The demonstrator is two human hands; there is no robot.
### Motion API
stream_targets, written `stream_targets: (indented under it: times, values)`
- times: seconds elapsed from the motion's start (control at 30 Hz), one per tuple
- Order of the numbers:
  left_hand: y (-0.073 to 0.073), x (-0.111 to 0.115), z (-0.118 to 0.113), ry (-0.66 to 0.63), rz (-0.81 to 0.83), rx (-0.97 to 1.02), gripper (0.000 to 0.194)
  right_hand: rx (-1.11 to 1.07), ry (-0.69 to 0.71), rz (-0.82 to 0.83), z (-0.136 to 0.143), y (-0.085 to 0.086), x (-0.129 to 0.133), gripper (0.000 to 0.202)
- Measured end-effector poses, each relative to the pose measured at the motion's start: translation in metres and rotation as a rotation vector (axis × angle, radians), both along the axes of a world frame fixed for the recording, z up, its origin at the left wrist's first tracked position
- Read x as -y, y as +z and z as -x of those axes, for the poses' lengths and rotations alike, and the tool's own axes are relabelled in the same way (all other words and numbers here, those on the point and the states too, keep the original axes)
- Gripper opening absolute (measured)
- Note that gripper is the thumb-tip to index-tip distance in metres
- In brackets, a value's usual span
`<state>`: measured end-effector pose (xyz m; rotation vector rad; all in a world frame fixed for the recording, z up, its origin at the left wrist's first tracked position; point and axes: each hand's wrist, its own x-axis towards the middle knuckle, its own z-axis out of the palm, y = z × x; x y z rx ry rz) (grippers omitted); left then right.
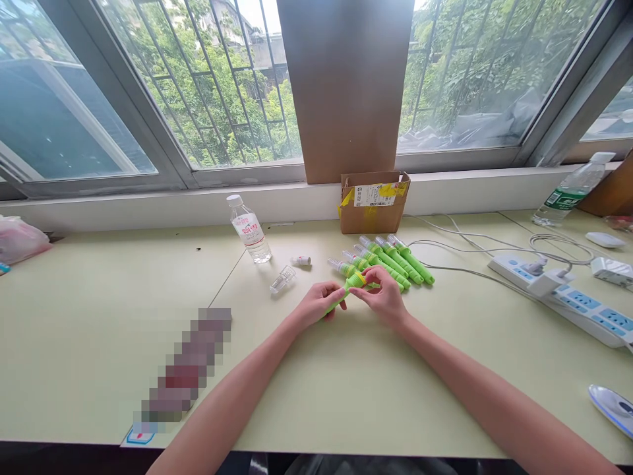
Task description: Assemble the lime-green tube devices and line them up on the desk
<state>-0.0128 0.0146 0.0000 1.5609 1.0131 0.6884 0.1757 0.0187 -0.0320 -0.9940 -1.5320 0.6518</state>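
My left hand is closed around the body of a green stick-shaped device, which tilts up to the right. At its yellow-ringed upper end, the thumb and fingers of my right hand pinch it. No clear tip shows on this one. Just beyond my hands several similar green devices with clear tips lie side by side in a slanting row. To the left of them are a loose clear plastic cap and a small white cylinder with printing.
A water bottle stands at the back left, and an open cardboard box sits against the sill. Rightward lie a power strip, cables and another bottle. A blurred strip lies front left; a white device sits front right.
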Motion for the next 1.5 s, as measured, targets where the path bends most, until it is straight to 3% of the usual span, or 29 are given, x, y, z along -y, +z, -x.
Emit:
stream_targets:
  times: [0.8,1.03,1.27,1.33,1.5]
  values:
    - [0.0,-0.004,0.007,-0.108,0.255,0.22,0.045,-0.051,0.026,-0.071,0.009,0.002,0.009,0.036]
    - [0.006,-0.003,0.006,-0.024,0.02,-0.023,0.043,0.018,-0.056,-0.106,0.009,0.0,0.008,0.034]
    - [-0.008,-0.006,0.004,0.225,-0.356,-0.155,0.031,-0.074,-0.19,-0.025,0.005,0.0,0.002,0.041]
    - [-0.011,-0.006,0.002,0.249,-0.383,-0.127,0.028,-0.11,-0.179,0.01,0.004,0.0,0.001,0.042]
    - [-0.011,-0.004,0.002,0.252,-0.266,-0.063,0.031,-0.143,-0.111,0.06,0.003,-0.003,0.0,0.045]
